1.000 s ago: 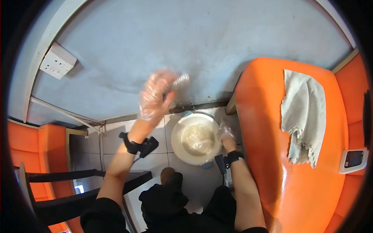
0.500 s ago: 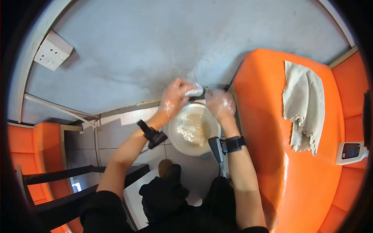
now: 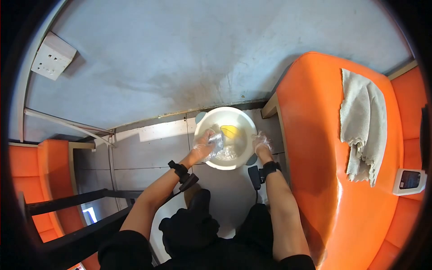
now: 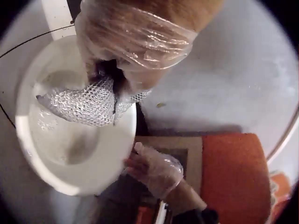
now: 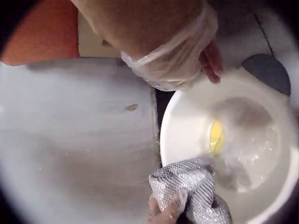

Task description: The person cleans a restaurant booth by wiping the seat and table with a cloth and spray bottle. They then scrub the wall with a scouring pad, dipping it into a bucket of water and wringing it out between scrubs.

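My gloved left hand grips a silver mesh scrubbing cloth over the left side of a white basin. In the left wrist view the bunched cloth hangs from the fingers above cloudy, bubbly water. My right hand, in a clear plastic glove, is at the basin's right rim with loosely bent fingers. Its fingertips come right to the rim in the right wrist view. Inside the basin a yellow patch shows, its kind unclear.
A blue-grey wall with dark smudges rises behind the basin. To the right stands an orange seat with a grey cloth on it. A white socket box is on the wall at left, above a thin rail.
My left hand came down from the wall with the mesh cloth to the basin. My right hand went up to the wall's foot, then back to the rim. The yellow patch now shows.
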Demonstrator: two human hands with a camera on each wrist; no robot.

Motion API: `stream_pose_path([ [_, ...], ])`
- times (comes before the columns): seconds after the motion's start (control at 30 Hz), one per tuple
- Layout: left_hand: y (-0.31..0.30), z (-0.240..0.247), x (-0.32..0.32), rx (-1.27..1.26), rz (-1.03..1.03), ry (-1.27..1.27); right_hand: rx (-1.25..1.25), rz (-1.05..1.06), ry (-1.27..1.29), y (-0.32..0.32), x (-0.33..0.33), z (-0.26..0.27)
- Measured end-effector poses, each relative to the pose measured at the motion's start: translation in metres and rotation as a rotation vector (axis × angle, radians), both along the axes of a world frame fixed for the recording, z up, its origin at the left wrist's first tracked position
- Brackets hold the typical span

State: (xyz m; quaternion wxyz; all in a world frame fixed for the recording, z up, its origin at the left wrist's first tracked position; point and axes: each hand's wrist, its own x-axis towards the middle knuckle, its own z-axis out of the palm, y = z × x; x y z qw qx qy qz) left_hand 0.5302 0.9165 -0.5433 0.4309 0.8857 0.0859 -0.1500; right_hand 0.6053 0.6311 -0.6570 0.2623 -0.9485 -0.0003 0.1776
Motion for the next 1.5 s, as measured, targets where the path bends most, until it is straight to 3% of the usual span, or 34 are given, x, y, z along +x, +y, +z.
stream_pose_path([
  [0.03,0.003,-0.001,0.004,-0.042,0.079,0.013,-0.034,-0.182,0.198,0.036,0.008,0.110],
  [0.07,0.004,0.005,0.009,-0.040,0.080,0.014,-0.033,-0.181,0.199,0.045,0.014,0.134],
  [0.17,-0.003,0.052,0.024,-0.349,0.244,0.068,-0.020,-0.162,0.042,0.065,0.021,0.174],
  [0.2,-0.006,0.058,0.026,-0.537,0.320,0.074,0.151,-0.100,-0.022,0.072,0.023,0.185],
  [0.23,-0.009,0.060,0.029,-0.538,0.316,0.073,0.321,-0.037,-0.087,0.081,0.022,0.190],
  [0.33,-0.022,0.071,0.037,-0.626,0.398,0.011,1.201,-0.364,0.629,0.112,0.009,0.193],
  [0.4,-0.037,0.081,0.034,-0.228,0.262,-0.215,1.258,-0.358,0.560,0.124,0.001,0.212],
  [0.43,-0.043,0.068,0.034,0.170,0.188,-0.406,1.306,-0.406,0.500,0.129,-0.001,0.217],
  [0.47,-0.038,0.066,0.030,0.171,0.186,-0.406,1.307,-0.408,0.500,0.126,0.001,0.213],
  [0.53,-0.033,0.117,0.028,0.245,-0.091,-0.326,1.259,-0.377,0.536,0.120,0.008,0.205],
  [0.57,-0.028,0.113,0.024,0.111,-0.036,-0.391,1.260,-0.376,0.536,0.121,0.006,0.205],
  [0.6,-0.025,0.111,0.023,0.114,-0.036,-0.393,1.172,-0.525,0.502,0.122,0.003,0.216],
  [0.63,-0.022,0.110,0.022,-0.148,0.111,-0.304,1.081,-0.671,0.468,0.124,0.002,0.223],
  [0.67,-0.019,0.108,0.020,-0.409,0.257,-0.208,1.025,-0.594,0.354,0.124,0.005,0.198],
  [0.77,-0.020,0.117,0.017,-0.332,0.183,-0.225,0.851,-0.606,0.440,0.122,0.003,0.230],
  [0.83,-0.025,0.119,0.015,-0.352,0.157,-0.238,0.791,-0.514,0.363,0.123,0.003,0.218],
  [0.9,-0.032,0.127,0.012,-0.340,0.002,-0.270,0.731,-0.420,0.285,0.123,0.003,0.206],
  [1.0,-0.036,0.129,0.010,-0.491,-0.002,-0.166,1.129,-0.444,0.502,0.128,0.002,0.204],
  [1.07,-0.033,0.113,0.017,-0.439,-0.007,-0.200,1.385,-0.458,0.734,0.129,0.002,0.197],
  [1.13,-0.032,0.112,0.021,-0.484,0.124,-0.269,1.505,-0.445,0.781,0.129,0.004,0.218],
  [1.17,-0.035,0.116,0.020,-0.721,0.290,-0.171,1.619,-0.438,0.831,0.130,0.005,0.227],
  [1.2,-0.034,0.117,0.021,-0.719,0.287,-0.178,1.627,-0.291,0.814,0.130,0.005,0.233],
  [1.23,-0.032,0.116,0.022,-0.781,0.357,-0.141,1.629,-0.284,0.810,0.128,0.005,0.239],
  [1.27,-0.032,0.117,0.024,-0.843,0.426,-0.103,1.472,-0.287,0.788,0.126,0.004,0.246],
  [1.33,-0.031,0.131,0.032,-0.798,0.448,-0.173,1.273,-0.177,0.703,0.123,0.013,0.237],
  [1.4,-0.020,0.154,0.041,-0.356,0.320,-0.453,1.169,-0.227,0.543,0.116,0.018,0.240],
  [1.5,-0.002,0.248,0.062,0.258,0.062,-1.067,1.080,-0.339,0.287,0.114,0.026,0.251],
])
